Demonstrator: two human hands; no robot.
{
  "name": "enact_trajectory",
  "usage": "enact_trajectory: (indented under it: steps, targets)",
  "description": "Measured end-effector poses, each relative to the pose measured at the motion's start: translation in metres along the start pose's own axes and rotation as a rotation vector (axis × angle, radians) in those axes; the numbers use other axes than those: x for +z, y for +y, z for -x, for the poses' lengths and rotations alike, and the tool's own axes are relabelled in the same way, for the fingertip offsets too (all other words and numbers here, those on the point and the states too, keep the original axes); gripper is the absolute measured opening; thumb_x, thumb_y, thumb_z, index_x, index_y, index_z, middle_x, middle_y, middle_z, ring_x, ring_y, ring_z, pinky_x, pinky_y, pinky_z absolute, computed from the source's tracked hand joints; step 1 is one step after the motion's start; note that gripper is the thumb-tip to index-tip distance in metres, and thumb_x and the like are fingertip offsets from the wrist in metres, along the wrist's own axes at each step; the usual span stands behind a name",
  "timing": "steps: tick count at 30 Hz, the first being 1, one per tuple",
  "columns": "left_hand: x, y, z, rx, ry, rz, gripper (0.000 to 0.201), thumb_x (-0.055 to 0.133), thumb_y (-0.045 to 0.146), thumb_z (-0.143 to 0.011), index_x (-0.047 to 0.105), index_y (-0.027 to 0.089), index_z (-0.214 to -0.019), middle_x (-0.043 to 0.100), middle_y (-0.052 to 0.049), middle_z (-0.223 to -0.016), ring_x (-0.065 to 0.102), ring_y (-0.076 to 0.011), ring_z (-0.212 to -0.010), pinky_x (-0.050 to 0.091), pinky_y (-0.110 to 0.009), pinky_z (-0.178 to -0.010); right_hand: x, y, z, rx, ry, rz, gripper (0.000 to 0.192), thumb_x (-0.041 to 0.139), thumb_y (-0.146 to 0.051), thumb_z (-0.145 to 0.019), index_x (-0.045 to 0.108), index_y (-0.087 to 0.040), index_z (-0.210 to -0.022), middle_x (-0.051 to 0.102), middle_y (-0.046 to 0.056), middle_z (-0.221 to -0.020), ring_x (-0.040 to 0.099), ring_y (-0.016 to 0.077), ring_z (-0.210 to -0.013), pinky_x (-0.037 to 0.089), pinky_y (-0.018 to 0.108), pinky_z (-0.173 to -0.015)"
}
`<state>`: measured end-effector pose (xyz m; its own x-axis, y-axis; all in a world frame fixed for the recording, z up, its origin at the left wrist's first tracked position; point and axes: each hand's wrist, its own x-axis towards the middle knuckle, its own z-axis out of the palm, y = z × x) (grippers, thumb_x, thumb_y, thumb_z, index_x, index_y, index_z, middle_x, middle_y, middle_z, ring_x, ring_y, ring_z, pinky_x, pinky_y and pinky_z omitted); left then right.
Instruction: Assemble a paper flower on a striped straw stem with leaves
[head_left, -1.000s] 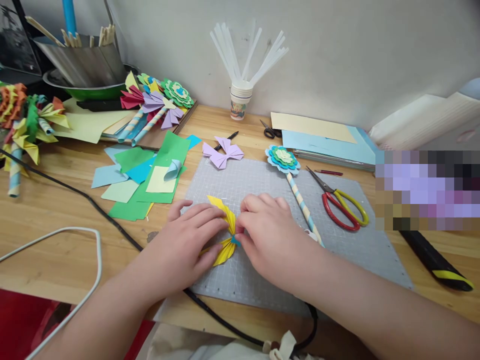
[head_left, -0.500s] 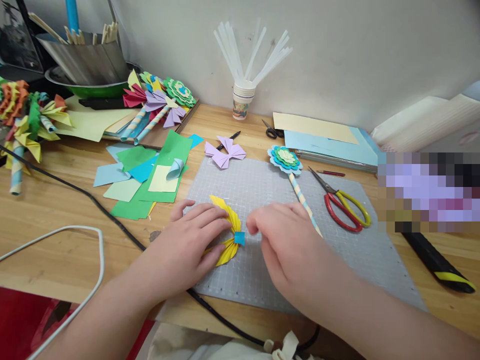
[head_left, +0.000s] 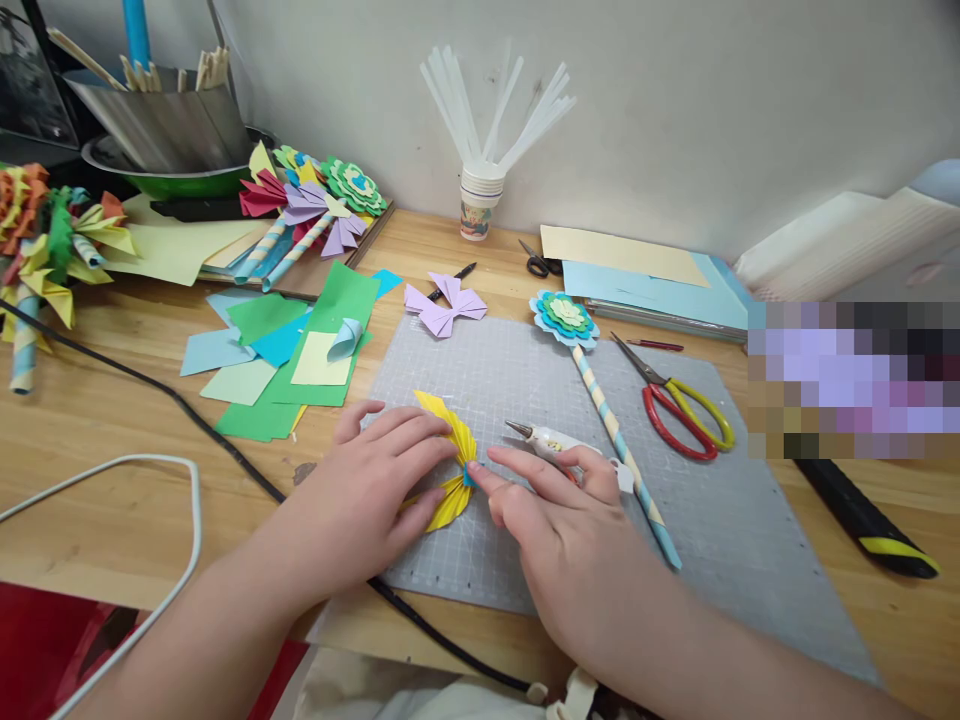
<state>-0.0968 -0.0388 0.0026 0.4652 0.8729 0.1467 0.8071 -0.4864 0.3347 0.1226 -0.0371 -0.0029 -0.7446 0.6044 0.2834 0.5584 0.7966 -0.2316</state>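
Note:
A yellow pleated paper bow (head_left: 454, 462) lies on the grey cutting mat (head_left: 720, 510), with a small blue paper band at its middle. My left hand (head_left: 379, 485) lies flat over the bow's left half, fingers spread, pressing it down. My right hand (head_left: 559, 525) points its index finger at the blue band and touches it from the right. A small white glue gun (head_left: 551, 440) lies on the mat just behind my right hand, nozzle pointing left.
A striped stick with a layered paper flower (head_left: 565, 317) crosses the mat. Red and yellow scissors (head_left: 682, 410) lie to the right. A lilac paper bow (head_left: 444, 305), coloured paper scraps (head_left: 300, 345), a cup of glue sticks (head_left: 480, 205) and a black cable (head_left: 187, 410) surround the mat.
My right hand drew back from the bow, uncovering the blue band, then returned lower with its index finger on the band. The glue gun now shows. My left hand stayed put.

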Motion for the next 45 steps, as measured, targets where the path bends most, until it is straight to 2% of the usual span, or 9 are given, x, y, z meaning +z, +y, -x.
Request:
enact_trajectory:
  steps: [11, 16, 19, 23, 24, 26, 30, 35, 45]
  targets:
    - [-0.001, 0.001, 0.0, -0.007, -0.008, 0.013, 0.025, 0.049, 0.023, -0.089, 0.058, 0.028, -0.112, 0.063, 0.0, -0.123, 0.051, -0.0221, -0.119, 0.02, -0.045, -0.103, 0.002, -0.008, 0.001, 0.025, -0.07, 0.033, 0.043, 0.036, 0.002, -0.087, 0.048, -0.008, -0.127, 0.065, 0.013, -0.122, 0.043, 0.0221, -0.128, 0.02, 0.046, -0.101]
    - [-0.002, 0.001, 0.0, -0.012, -0.013, 0.017, 0.025, 0.051, 0.023, -0.089, 0.058, 0.028, -0.112, 0.063, 0.0, -0.123, 0.051, -0.0223, -0.119, 0.02, -0.045, -0.103, 0.003, -0.012, 0.0, 0.002, -0.082, 0.089, 0.036, 0.039, -0.001, -0.087, 0.054, -0.008, -0.119, 0.062, 0.015, -0.128, 0.045, 0.0248, -0.126, 0.022, 0.046, -0.099]
    - [-0.002, 0.001, 0.0, -0.008, -0.011, 0.019, 0.024, 0.05, 0.023, -0.089, 0.058, 0.028, -0.111, 0.063, 0.001, -0.122, 0.051, -0.022, -0.119, 0.021, -0.044, -0.103, -0.002, -0.012, -0.001, 0.017, -0.027, 0.04, 0.035, 0.04, 0.0, -0.086, 0.055, -0.008, -0.116, 0.064, 0.013, -0.126, 0.047, 0.0231, -0.124, 0.024, 0.044, -0.097]
    - [-0.002, 0.002, -0.001, 0.002, -0.007, 0.02, 0.02, 0.049, 0.024, -0.09, 0.059, 0.027, -0.107, 0.064, 0.001, -0.12, 0.052, -0.0211, -0.117, 0.021, -0.043, -0.102, -0.017, -0.008, -0.003, 0.109, 0.171, 0.006, 0.027, 0.045, -0.003, -0.086, 0.062, -0.017, -0.101, 0.069, 0.004, -0.117, 0.057, 0.0205, -0.106, 0.027, 0.041, -0.089]
    - [-0.002, 0.002, -0.001, 0.002, -0.009, 0.02, 0.02, 0.049, 0.024, -0.09, 0.059, 0.027, -0.107, 0.064, 0.001, -0.12, 0.052, -0.021, -0.117, 0.021, -0.043, -0.102, -0.019, -0.007, -0.004, 0.122, 0.178, 0.041, 0.024, 0.047, -0.007, -0.087, 0.063, -0.019, -0.1, 0.07, 0.003, -0.116, 0.057, 0.0215, -0.104, 0.026, 0.042, -0.089]
    - [-0.002, 0.002, -0.001, -0.001, -0.01, 0.02, 0.021, 0.049, 0.024, -0.09, 0.059, 0.027, -0.108, 0.063, 0.001, -0.121, 0.052, -0.0208, -0.118, 0.02, -0.043, -0.102, -0.019, -0.005, -0.005, 0.122, 0.135, 0.112, 0.021, 0.051, -0.016, -0.088, 0.066, -0.021, -0.103, 0.068, 0.003, -0.116, 0.055, 0.0237, -0.102, 0.025, 0.044, -0.088]
    - [-0.001, 0.001, 0.0, -0.004, -0.008, 0.013, 0.023, 0.049, 0.024, -0.09, 0.059, 0.028, -0.11, 0.063, 0.001, -0.122, 0.051, -0.0216, -0.118, 0.02, -0.043, -0.103, -0.01, -0.004, -0.008, 0.099, 0.011, 0.16, 0.031, 0.05, -0.029, -0.091, 0.064, -0.02, -0.117, 0.066, 0.005, -0.117, 0.052, 0.0257, -0.102, 0.026, 0.046, -0.088]
    - [-0.001, 0.001, 0.0, -0.003, -0.005, 0.007, 0.025, 0.05, 0.023, -0.089, 0.058, 0.028, -0.112, 0.063, 0.0, -0.123, 0.052, -0.0219, -0.119, 0.02, -0.043, -0.103, -0.004, -0.006, -0.009, 0.082, -0.049, 0.164, 0.033, 0.049, -0.028, -0.092, 0.063, -0.018, -0.12, 0.066, 0.004, -0.115, 0.05, 0.0244, -0.1, 0.026, 0.046, -0.089]
    - [0.0, 0.0, 0.0, -0.002, -0.005, 0.004, 0.025, 0.049, 0.024, -0.09, 0.058, 0.028, -0.112, 0.063, 0.0, -0.123, 0.052, -0.0229, -0.119, 0.021, -0.045, -0.103, -0.002, -0.007, -0.009, 0.07, -0.057, 0.202, 0.033, 0.049, -0.027, -0.092, 0.062, -0.018, -0.12, 0.066, 0.003, -0.112, 0.048, 0.0243, -0.099, 0.024, 0.046, -0.089]
